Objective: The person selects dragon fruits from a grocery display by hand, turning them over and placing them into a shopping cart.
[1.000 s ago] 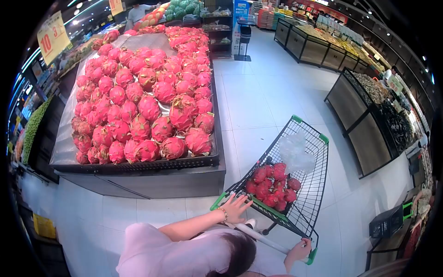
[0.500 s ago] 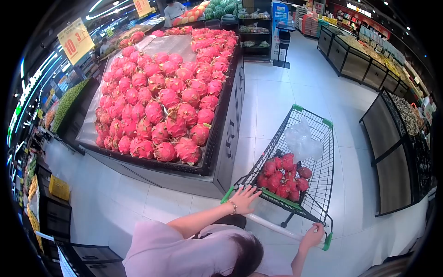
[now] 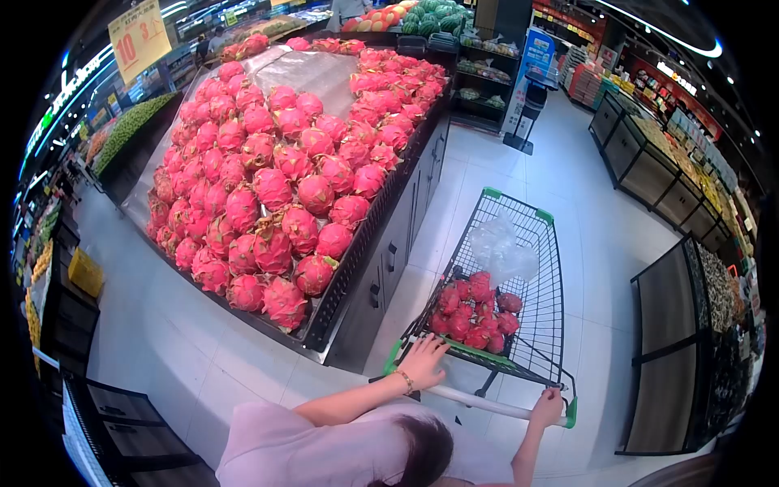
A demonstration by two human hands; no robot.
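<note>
My left hand (image 3: 423, 363) lies flat over the left end of the shopping cart's white handle (image 3: 475, 400), its fingers stretched forward. At the other end my right hand (image 3: 547, 406) has its fingers curled closed at the handle, next to the green corner piece. Ahead of both hands is the black wire shopping cart (image 3: 542, 276) with green corners. Several red dragon fruits (image 3: 471, 312) sit together in the near part of its basket. A crumpled clear plastic bag (image 3: 503, 247) rests beyond them.
Left of the cart stands a display bin (image 3: 345, 304) heaped with dragon fruits (image 3: 272, 187). A price sign (image 3: 138, 39) hangs above it. Produce stands (image 3: 669, 349) line the right side. A tiled aisle (image 3: 560, 154) runs ahead, past a blue-and-white sign stand (image 3: 529, 81).
The cart and my hands sit slightly further left in the view. The dragon fruit bin appears larger and closer. Both hands keep their places on the handle.
</note>
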